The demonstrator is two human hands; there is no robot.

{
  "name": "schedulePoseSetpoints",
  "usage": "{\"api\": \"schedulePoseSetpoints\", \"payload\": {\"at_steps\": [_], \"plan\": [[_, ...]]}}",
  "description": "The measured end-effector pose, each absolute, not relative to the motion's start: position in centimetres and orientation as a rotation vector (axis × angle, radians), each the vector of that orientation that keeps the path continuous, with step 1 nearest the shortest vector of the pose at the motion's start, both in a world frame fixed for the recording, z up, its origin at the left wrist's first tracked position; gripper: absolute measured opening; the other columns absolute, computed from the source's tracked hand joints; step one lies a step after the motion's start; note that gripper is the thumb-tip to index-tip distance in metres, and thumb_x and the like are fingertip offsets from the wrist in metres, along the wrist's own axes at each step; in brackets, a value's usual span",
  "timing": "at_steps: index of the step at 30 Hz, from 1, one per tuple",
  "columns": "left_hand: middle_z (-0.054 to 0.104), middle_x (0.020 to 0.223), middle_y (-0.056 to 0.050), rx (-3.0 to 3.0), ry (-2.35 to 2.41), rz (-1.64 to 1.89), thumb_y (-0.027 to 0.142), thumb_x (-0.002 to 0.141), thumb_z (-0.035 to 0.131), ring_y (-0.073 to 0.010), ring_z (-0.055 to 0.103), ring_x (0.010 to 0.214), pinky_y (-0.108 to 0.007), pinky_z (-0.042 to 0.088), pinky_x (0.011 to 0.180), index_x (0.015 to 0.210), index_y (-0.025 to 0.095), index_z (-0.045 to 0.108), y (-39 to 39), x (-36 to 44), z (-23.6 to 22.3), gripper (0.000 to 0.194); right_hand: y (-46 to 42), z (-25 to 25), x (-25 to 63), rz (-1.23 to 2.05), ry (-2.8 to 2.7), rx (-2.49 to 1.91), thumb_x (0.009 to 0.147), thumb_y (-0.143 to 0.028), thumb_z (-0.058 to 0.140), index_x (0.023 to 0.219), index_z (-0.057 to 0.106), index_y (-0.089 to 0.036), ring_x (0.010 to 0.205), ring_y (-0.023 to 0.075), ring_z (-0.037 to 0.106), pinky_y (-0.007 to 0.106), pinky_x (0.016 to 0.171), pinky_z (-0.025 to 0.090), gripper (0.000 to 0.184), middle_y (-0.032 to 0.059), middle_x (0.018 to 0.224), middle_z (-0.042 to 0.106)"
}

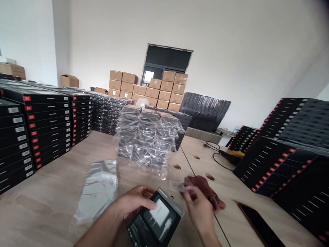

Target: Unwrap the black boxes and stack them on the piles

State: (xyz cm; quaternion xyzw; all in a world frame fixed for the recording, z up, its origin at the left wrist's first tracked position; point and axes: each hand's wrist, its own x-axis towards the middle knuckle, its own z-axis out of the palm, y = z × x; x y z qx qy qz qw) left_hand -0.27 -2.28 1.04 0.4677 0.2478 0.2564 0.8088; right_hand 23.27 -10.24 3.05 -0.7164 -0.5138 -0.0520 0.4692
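Observation:
My left hand (137,202) is wrapped round a black retail box (157,224) with a white device pictured on its front, the thumb lying on the picture. The box is tilted, and its lower end runs to the bottom of the view. Just right of its top edge, my right hand (198,208) is closed in a pinch, somewhat blurred. At its fingertips shows a bit of clear film (179,186). A dark red cloth (204,188) lies crumpled on the table right behind that hand.
Flat clear plastic bags (99,187) lie on the left. Film-wrapped boxes (149,138) are stacked ahead. Tall stacks of black boxes stand left (48,124) and right (279,170). A phone (261,224) lies at the right; brown cartons (152,91) are piled behind.

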Motion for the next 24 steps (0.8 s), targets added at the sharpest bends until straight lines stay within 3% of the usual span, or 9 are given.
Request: {"api": "schedulePoseSetpoints", "payload": {"at_steps": [7,14,20,24], "plan": [[0.060,0.087,0.000,1.240,0.728,0.491,0.019,0.043,0.082,-0.0178,0.057,0.079,-0.026,0.042,0.068,0.103,0.016,0.061,-2.8,-0.3,1.3,0.064,-9.4,1.9,20.8,0.047,-1.506,-1.760,0.084,-0.049,0.049,0.071,0.065,-0.022,0.059,0.0177,0.061,0.026,0.058,0.046,0.034,0.0002,0.064,0.066],[0.061,0.095,-0.003,1.327,0.708,0.633,0.019,0.048,0.080,-0.0168,0.057,0.079,-0.026,0.042,0.068,0.099,0.015,0.055,-2.8,0.2,1.0,0.057,-9.6,1.7,20.5,-0.022,-1.558,-1.787,0.087,-0.059,0.041,0.051,0.052,-0.020,0.047,0.0123,0.049,0.022,0.049,0.034,0.054,-0.0020,0.047,0.051],[0.059,0.098,-0.001,1.456,0.753,0.660,0.019,0.049,0.080,-0.0127,0.054,0.073,-0.023,0.038,0.067,0.095,0.016,0.055,-3.3,0.5,1.0,0.052,-9.5,1.8,20.4,-0.107,-1.565,-1.768,0.087,-0.058,0.042,0.053,0.055,-0.020,0.048,0.0130,0.051,0.023,0.051,0.036,0.053,-0.0001,0.050,0.056],[0.059,0.093,0.001,1.426,0.820,0.713,0.021,0.050,0.081,-0.0153,0.054,0.079,-0.023,0.038,0.069,0.098,0.018,0.054,-3.1,0.4,0.7,0.056,-9.5,2.0,20.2,-0.112,-1.575,-1.678,0.085,-0.055,0.046,0.063,0.060,-0.020,0.050,0.0132,0.052,0.022,0.052,0.039,0.044,0.0000,0.056,0.058]]}}
